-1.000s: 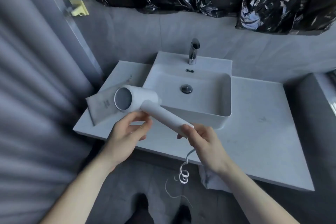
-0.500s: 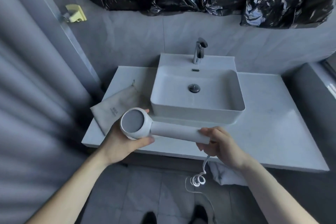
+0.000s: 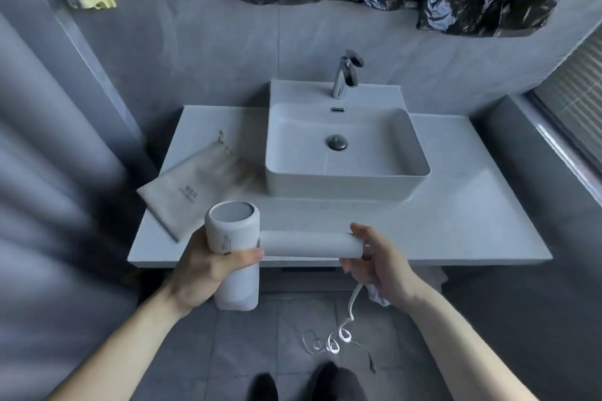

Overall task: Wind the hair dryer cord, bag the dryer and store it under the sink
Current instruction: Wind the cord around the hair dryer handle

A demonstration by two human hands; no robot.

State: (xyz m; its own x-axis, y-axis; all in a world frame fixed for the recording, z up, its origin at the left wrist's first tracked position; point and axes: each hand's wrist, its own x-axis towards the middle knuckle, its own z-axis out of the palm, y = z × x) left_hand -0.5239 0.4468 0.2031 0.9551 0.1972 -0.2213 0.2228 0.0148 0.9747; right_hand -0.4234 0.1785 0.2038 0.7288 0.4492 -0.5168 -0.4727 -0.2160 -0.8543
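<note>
A grey bathroom: a desk (image 3: 456, 221) carries the sink (image 3: 345, 185). In front of its edge the dryer (image 3: 233, 238) has turned since a second ago, barrel now upright, handle level, so winding can begin. The cord (image 3: 345, 325) dangles unwound to the floor. The left hand (image 3: 202, 270) grasps the barrel; the right hand (image 3: 381, 260) grips the handle end. The bag (image 3: 192, 187) lies flat beside the sink.

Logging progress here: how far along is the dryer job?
Nothing is finished. The left hand grips the white hair dryer barrel; the right hand holds the handle end. Its white cord hangs unwound to the floor, and the beige cloth bag lies flat on the countertop. Winding, bagging and storing remain.
</note>
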